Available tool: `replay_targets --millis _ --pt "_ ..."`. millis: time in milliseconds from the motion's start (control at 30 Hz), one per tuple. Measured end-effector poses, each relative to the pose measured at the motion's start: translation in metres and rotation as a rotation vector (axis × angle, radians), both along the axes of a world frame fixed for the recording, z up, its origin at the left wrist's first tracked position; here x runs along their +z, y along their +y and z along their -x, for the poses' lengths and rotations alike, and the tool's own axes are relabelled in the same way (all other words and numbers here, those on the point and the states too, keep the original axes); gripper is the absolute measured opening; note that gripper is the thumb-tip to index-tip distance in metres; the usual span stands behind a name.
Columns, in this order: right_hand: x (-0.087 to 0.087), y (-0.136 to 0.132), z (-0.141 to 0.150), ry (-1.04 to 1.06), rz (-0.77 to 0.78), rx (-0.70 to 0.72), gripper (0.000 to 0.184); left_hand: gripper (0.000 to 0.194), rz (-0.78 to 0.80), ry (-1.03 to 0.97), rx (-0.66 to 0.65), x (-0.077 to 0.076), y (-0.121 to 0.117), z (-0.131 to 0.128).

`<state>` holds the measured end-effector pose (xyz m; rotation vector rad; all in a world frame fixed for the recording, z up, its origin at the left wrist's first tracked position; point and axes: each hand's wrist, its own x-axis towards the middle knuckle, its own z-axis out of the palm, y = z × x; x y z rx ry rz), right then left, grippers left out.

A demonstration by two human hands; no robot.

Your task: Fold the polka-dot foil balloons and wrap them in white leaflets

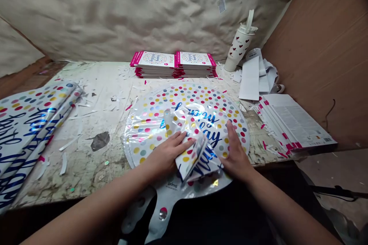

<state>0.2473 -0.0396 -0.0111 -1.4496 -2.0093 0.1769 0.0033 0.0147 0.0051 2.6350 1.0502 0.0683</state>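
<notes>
A round foil balloon (pixel 186 97) with coloured polka dots and blue "Happy Birthday" lettering lies flat on the table, its tail hanging off the front edge. Part of it is folded up into a thick flap (pixel 191 147) across the middle. My left hand (pixel 168 155) presses on this fold, fingers lying across it. My right hand (pixel 235 151) rests on the balloon against the fold's right side, its fingers flat. The fold hides the lower lettering.
Two stacks of pink-edged printed cards (pixel 174 64) stand at the back. Folded foil balloons (pixel 28 138) lie at the left. A heart-patterned white tumbler (pixel 240 46), loose paper sheets (pixel 250 78) and a pink-edged card stack (pixel 296 122) sit right on the scrap-strewn, worn table (pixel 92 122).
</notes>
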Motion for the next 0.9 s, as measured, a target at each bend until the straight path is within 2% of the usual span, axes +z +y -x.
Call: replay_targets --millis 67,133,200,267,333,367,433,500,533,600,667,700,733,800,867,900 --pt "-0.008 0.009 -0.006 -0.003 0.107 0.018 0.101 0.057 0.029 0.008 -0.127 -0.004 0.003 0.008" --pt "-0.009 0.019 -0.007 -0.068 0.024 0.195 0.095 0.063 0.032 0.028 -0.231 -0.006 0.006 0.011" --pt "-0.005 0.028 -0.004 -0.191 -0.096 0.439 0.079 0.065 0.020 0.036 -0.308 -0.006 0.008 0.011" --pt "-0.002 0.033 -0.001 -0.309 -0.136 0.660 0.060 0.062 -0.013 0.039 -0.361 -0.007 0.008 0.012" --pt "0.001 0.034 -0.001 -0.343 -0.088 0.780 0.045 0.057 -0.092 0.006 -0.383 -0.009 0.002 0.016" --pt "0.002 0.034 -0.001 -0.318 -0.047 0.792 0.041 0.054 -0.139 -0.033 -0.382 -0.011 -0.002 0.018" --pt "0.004 0.034 -0.001 -0.215 0.075 0.752 0.035 0.045 -0.203 -0.156 -0.351 -0.012 -0.011 0.024" --pt "0.007 0.038 0.000 -0.073 0.267 0.669 0.031 0.037 -0.129 -0.273 -0.232 -0.008 -0.016 0.027" --pt "0.009 0.043 0.002 0.014 0.377 0.603 0.029 0.033 -0.026 -0.306 -0.120 -0.005 -0.015 0.027" --pt "0.013 0.057 0.007 0.184 0.607 0.398 0.023 0.027 0.263 -0.320 0.214 0.005 -0.004 0.021" --pt "0.015 0.074 0.013 0.271 0.790 0.145 0.025 0.032 0.552 -0.295 0.567 0.014 0.015 0.011" --pt "0.016 0.081 0.015 0.274 0.842 0.043 0.028 0.034 0.656 -0.278 0.690 0.016 0.025 0.006" --pt "0.017 0.087 0.018 0.254 0.868 -0.031 0.031 0.036 0.727 -0.263 0.768 0.017 0.035 0.001" --pt "0.020 0.092 0.023 0.207 0.820 -0.118 0.033 0.035 0.787 -0.238 0.814 0.016 0.051 -0.007" --pt "0.022 0.086 0.030 0.100 0.603 -0.113 0.036 0.034 0.792 -0.228 0.817 0.012 0.061 -0.013" --pt "0.022 0.081 0.034 0.011 0.457 -0.065 0.037 0.033 0.794 -0.227 0.821 0.010 0.063 -0.015"
